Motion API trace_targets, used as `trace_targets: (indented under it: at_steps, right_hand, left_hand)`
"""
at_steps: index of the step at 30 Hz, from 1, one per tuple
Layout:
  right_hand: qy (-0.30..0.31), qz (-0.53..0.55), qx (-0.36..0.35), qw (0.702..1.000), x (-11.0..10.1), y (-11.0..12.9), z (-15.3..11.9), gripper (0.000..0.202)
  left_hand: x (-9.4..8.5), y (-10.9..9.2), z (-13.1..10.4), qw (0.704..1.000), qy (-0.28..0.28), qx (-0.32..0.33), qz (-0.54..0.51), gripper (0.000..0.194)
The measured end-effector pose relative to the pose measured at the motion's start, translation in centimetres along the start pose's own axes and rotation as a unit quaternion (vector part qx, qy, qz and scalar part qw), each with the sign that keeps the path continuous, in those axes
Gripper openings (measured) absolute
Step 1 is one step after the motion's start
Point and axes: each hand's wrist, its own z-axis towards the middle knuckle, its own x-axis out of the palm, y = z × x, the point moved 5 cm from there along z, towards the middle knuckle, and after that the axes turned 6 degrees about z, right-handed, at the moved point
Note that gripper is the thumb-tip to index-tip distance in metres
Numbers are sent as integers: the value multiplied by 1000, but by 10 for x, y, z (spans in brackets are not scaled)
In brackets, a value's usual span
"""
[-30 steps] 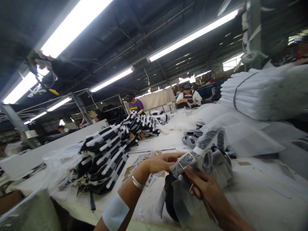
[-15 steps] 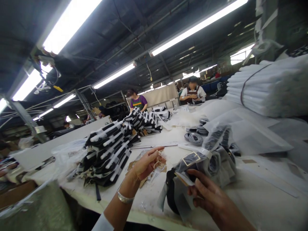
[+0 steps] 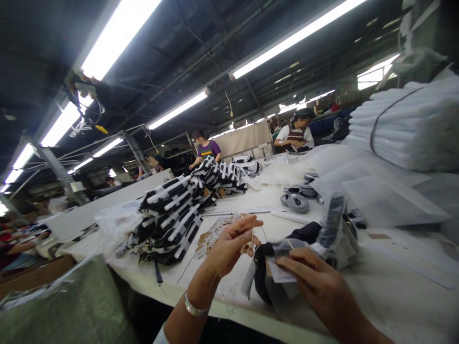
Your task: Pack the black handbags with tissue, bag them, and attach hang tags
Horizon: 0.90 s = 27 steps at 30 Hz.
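My left hand [image 3: 227, 248] pinches a thin pale string [image 3: 248, 247] with loops hanging from the fingers. One end of the string runs toward the black belt-like strip [image 3: 263, 282] on the table. Over that strip, my right hand [image 3: 321, 286] has its fingers closed on a white tag [image 3: 281, 273]; a bit of brown card shows beside the tag. Grey translucent wrapping lies around the strip. Behind my left hand is a loose heap of tags and strings [image 3: 211, 236]. Part of the tag is hidden under my right fingers.
Stacked black pieces with white wrapping [image 3: 172, 215] rise at the left. Coiled grey belts [image 3: 296, 202] lie behind my right hand. Translucent sheets [image 3: 387, 191] and a strapped white bundle [image 3: 405, 129] occupy the right. Two people [image 3: 208, 148] work across the table.
My left hand has moved up and right from the tag heap, now with string drawn out. My right hand has turned palm-down over the strip and tag. The view has shifted slightly.
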Motion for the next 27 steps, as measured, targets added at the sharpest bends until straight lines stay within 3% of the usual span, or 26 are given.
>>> trace_targets:
  at_steps: [2, 8, 11, 14, 16, 19, 21, 24, 27]
  right_hand:
    - [-11, -15, -14, 1000, -3, 1, 4, 29]
    - [-28, 39, 63, 997, 5, 3, 21, 23]
    - [-56, 12, 114, 992, 8, -3, 26, 27]
    - [-41, -12, 155, 987, 10, -9, 28, 37]
    - [-28, -12, 144, 989, 10, -9, 30, 48]
    - [-8, 6, 109, 994, 8, -6, 34, 64]
    - [14, 28, 99, 995, 6, -4, 35, 67]
    - [60, 77, 99, 990, 7, -2, 33, 68]
    - [87, 146, 118, 978, 8, -2, 28, 71]
  left_hand:
    - [4, 0, 1, 1000, 0, 0, 14, 45]
    - [7, 3, 7, 997, -5, 21, 80, 47]
    - [10, -2, 6, 994, 28, 47, 95, 52]
    - [20, -10, 0, 979, 67, 74, 180, 58]
    - [30, -17, -5, 946, 67, 110, 298, 60]
    - [45, -25, -11, 856, 38, 181, 484, 65]
    - [53, -28, -15, 804, 36, 219, 552, 65]
    - [59, -30, -23, 768, 51, 258, 584, 55]
    - [55, -33, -35, 739, 13, 286, 609, 50]
